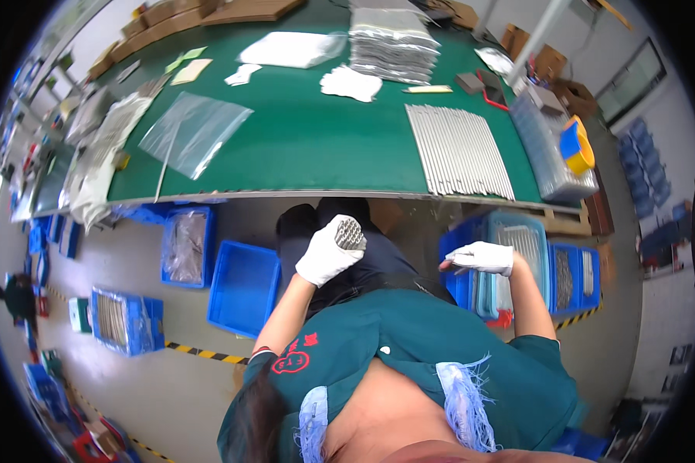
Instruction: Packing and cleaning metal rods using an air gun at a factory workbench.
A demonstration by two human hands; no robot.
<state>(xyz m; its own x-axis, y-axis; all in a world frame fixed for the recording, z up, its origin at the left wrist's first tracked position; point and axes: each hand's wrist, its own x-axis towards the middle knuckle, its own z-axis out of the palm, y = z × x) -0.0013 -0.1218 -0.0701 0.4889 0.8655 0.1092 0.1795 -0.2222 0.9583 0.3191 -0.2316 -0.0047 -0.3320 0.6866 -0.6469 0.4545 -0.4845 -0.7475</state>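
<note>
My left hand, in a white glove, is closed around a bundle of thin metal tubes, seen end-on above my lap. My right hand, also gloved with some bare fingertips showing, is held out with nothing visible in it. It hovers at the near side of a light blue bin that holds more metal rods. On the green table a row of silver rods lies side by side at the right, close to the front edge. A clear plastic bag lies flat at the left.
A tall stack of plastic-wrapped sheets stands at the back, beside a white glove. On the right are a clear plastic box and a yellow-and-blue tape roll. A blue crate sits on the floor to my left.
</note>
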